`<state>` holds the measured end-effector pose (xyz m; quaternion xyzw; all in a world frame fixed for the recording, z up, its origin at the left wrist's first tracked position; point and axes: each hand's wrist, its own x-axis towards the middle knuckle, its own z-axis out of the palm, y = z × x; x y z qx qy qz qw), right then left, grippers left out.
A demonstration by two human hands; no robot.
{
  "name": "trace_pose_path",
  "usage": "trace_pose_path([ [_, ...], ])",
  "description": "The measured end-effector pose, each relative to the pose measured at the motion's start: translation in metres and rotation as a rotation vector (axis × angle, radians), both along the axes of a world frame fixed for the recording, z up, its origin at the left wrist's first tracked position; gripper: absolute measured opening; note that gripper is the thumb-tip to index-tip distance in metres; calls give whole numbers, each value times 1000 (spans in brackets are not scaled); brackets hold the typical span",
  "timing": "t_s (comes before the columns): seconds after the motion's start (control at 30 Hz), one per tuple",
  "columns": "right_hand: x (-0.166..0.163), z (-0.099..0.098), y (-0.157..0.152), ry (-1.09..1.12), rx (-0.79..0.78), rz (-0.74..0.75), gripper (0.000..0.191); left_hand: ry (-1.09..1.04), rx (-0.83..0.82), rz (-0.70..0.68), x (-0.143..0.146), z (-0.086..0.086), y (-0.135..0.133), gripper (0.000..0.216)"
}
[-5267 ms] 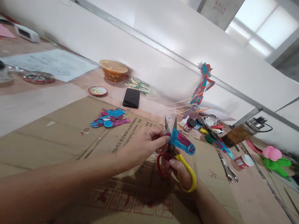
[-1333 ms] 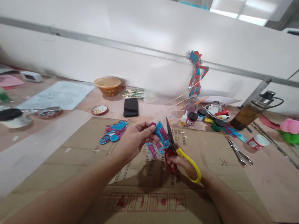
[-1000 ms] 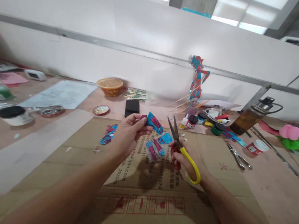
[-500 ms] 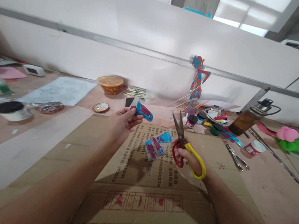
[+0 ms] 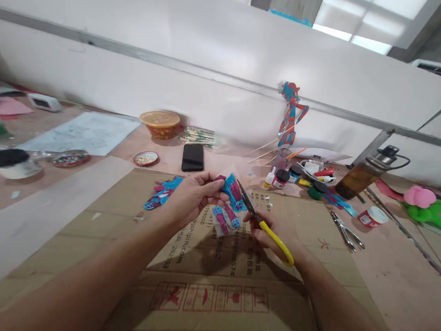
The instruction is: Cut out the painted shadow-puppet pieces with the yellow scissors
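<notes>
My left hand (image 5: pixel 201 197) pinches a small painted cutout piece (image 5: pixel 234 189), blue and purple with a round patterned end. My right hand (image 5: pixel 266 234) grips scissors (image 5: pixel 272 234) with a yellow handle loop; the other loop is mostly hidden by my fingers. Against the right edge of the held piece lie the blades, and I cannot tell whether they are cutting into it. Below it, similar cutout pieces (image 5: pixel 221 221) rest on a clear sheet on the cardboard (image 5: pixel 211 268). More painted pieces (image 5: pixel 164 191) lie to the left, partly hidden behind my left hand.
A black phone (image 5: pixel 193 157), a lidded tub (image 5: pixel 160 124) and a tin lid (image 5: pixel 146 158) sit toward the back. Paint jars (image 5: pixel 281 179), pliers (image 5: pixel 347 230) and a bottle (image 5: pixel 366 173) stand or lie at right. A painted figure (image 5: pixel 290 115) leans near the white board.
My left hand has moved right and down with the piece, uncovering the phone and painted pieces at left. My right hand has brought the scissors left to the piece, and the blades have come together.
</notes>
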<state>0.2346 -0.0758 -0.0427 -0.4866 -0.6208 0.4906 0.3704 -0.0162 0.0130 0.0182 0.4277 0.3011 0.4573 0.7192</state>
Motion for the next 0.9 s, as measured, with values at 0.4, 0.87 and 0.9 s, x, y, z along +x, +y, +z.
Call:
trace_pose_path([
  [0.4, -10, 3, 0, 20, 24, 5, 20, 124, 87, -43, 9, -5, -10, 42],
  [0.87, -13, 4, -5, 151, -120, 47, 34, 189, 164, -129, 10, -15, -8, 40],
  [0.9, -13, 3, -5, 148, -114, 50, 36, 206, 177, -137, 11, -16, -9, 39],
])
